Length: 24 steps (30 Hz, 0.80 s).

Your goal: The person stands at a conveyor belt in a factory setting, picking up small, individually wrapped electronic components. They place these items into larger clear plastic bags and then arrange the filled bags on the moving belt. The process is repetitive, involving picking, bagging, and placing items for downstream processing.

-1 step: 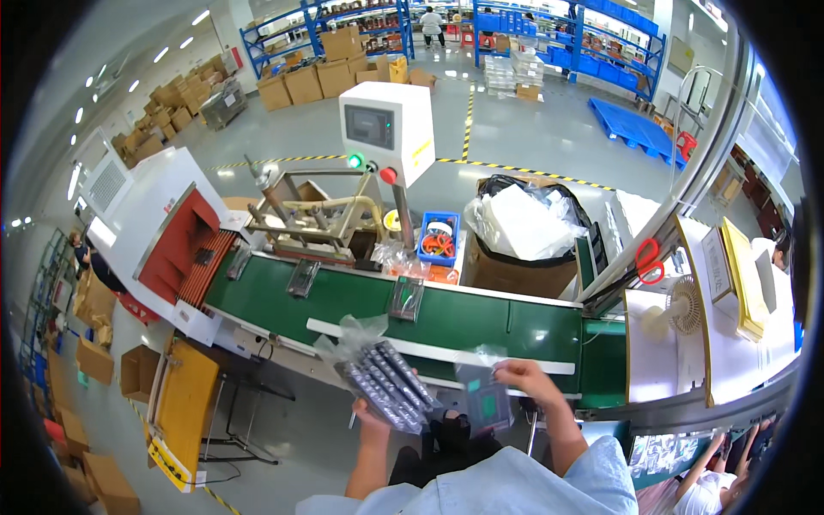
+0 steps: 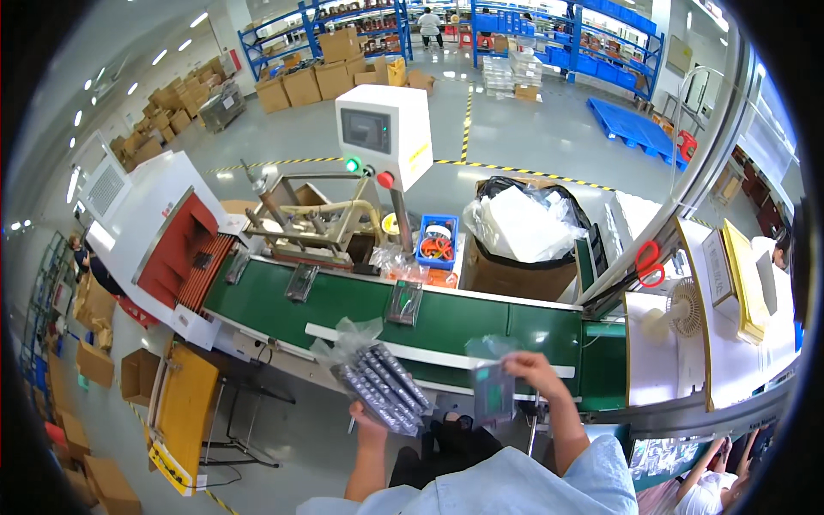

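My left hand point(image 2: 366, 418) is closed round the lower edge of a stack of flat dark packs in clear plastic bags point(image 2: 384, 386), held tilted in front of me. Loose bag ends stick out at the stack's upper left. My right hand point(image 2: 534, 374) pinches a single flat bagged pack point(image 2: 493, 391), grey with green patches, by its upper right side. This pack hangs apart from the stack, by the near edge of the green conveyor belt point(image 2: 463, 330). On the belt lie a bagged pack point(image 2: 403, 302), a second one point(image 2: 301, 281) and another point(image 2: 238, 267) farther left.
A white machine point(image 2: 163, 236) with a red curtain stands at the belt's left end. Behind the belt are a control box point(image 2: 384, 133), a blue bin with tools point(image 2: 438, 240) and a carton lined with black plastic point(image 2: 525, 279). A white rail point(image 2: 438, 350) runs along the near side.
My right hand has moved slightly right and up with the single pack. My left hand still holds the stack, nearly in place.
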Motion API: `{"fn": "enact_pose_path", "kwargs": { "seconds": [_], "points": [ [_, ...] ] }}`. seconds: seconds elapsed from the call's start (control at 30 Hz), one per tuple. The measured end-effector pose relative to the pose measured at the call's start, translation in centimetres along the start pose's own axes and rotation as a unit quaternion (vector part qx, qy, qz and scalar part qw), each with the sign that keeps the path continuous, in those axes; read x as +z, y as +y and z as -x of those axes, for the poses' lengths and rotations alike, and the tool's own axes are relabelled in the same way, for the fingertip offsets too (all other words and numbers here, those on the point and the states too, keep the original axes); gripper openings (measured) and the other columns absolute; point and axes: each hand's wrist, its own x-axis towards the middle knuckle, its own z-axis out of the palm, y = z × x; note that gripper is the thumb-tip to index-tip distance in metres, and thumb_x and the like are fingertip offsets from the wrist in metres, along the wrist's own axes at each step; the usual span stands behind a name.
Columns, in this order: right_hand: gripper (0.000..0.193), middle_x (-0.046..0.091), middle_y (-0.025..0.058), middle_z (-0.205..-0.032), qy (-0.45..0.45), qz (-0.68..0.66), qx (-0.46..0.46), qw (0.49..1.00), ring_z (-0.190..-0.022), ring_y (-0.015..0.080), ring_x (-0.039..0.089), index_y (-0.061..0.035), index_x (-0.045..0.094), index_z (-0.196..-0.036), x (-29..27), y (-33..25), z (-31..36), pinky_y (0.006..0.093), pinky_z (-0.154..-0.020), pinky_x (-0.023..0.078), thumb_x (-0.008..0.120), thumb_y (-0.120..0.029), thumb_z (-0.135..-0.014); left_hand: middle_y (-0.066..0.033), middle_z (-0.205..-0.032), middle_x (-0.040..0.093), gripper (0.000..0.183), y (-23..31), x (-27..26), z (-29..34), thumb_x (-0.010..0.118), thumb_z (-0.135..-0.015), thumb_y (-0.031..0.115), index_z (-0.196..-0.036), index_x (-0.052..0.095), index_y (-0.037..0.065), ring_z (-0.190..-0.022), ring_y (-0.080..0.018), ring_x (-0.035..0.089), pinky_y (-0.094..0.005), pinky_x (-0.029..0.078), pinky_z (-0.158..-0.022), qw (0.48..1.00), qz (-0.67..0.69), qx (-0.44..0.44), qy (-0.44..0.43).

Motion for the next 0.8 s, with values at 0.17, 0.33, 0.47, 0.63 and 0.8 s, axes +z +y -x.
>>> {"fn": "enact_pose_path", "kwargs": {
  "seconds": [0.17,0.33,0.47,0.63,0.8],
  "points": [
    [0.021,0.060,-0.0012,-0.080,0.218,-0.034,-0.017,0.975,-0.072,0.0081,0.053,-0.0040,0.065,-0.093,-9.9,4.4,-7.7,0.0234,-0.063,0.040,0.060,-0.020,-0.081,-0.0133,-0.117,0.053,0.085,0.0,-4.3,-0.9,0.062,-0.058,0.059,-0.125,0.043,0.009,-0.106,-0.0322,0.052,-0.0470,0.042,-0.093,0.998,-0.029,0.030,0.055],
    [0.019,0.057,-0.0035,-0.072,0.291,0.029,0.034,0.956,-0.064,0.0067,0.050,-0.0043,0.065,-0.089,-16.7,12.0,-14.2,0.0225,-0.056,0.039,0.059,-0.020,-0.081,-0.0131,-0.113,0.054,0.074,-1.4,-1.4,-1.1,0.068,-0.055,0.034,-0.120,0.046,0.006,-0.103,-0.0317,0.053,-0.0466,0.045,-0.089,0.998,0.025,0.030,0.041],
    [0.024,0.061,0.0071,-0.070,0.378,0.143,0.022,0.915,-0.058,0.0142,0.054,-0.0028,0.066,-0.084,-13.5,12.4,-17.1,0.0312,-0.055,0.041,0.058,-0.025,-0.078,-0.0160,-0.110,0.056,0.068,-2.3,-0.2,-0.1,0.068,-0.055,0.021,-0.117,0.047,0.002,-0.098,-0.0347,0.055,-0.0488,0.046,-0.086,0.993,0.089,0.037,0.073],
    [0.024,0.057,0.0147,-0.072,0.439,0.288,0.003,0.851,-0.066,0.0289,0.055,-0.0050,0.066,-0.083,-10.5,13.4,-19.7,0.0400,-0.063,0.044,0.058,-0.028,-0.078,-0.0165,-0.107,0.058,0.065,-2.6,-1.6,-0.1,0.068,-0.056,0.020,-0.115,0.049,0.000,-0.095,-0.0352,0.057,-0.0488,0.046,-0.086,0.993,0.079,-0.005,0.091],
    [0.031,0.057,0.0145,-0.078,0.472,0.335,-0.013,0.815,-0.077,0.0320,0.057,-0.0069,0.066,-0.092,-6.5,13.6,-22.0,0.0416,-0.068,0.044,0.058,-0.034,-0.079,-0.0160,-0.105,0.059,0.062,-1.6,-1.7,-0.8,0.069,-0.057,0.020,-0.113,0.051,0.001,-0.094,-0.0347,0.058,-0.0491,0.047,-0.084,0.991,0.059,-0.065,0.100]
  ]
}}
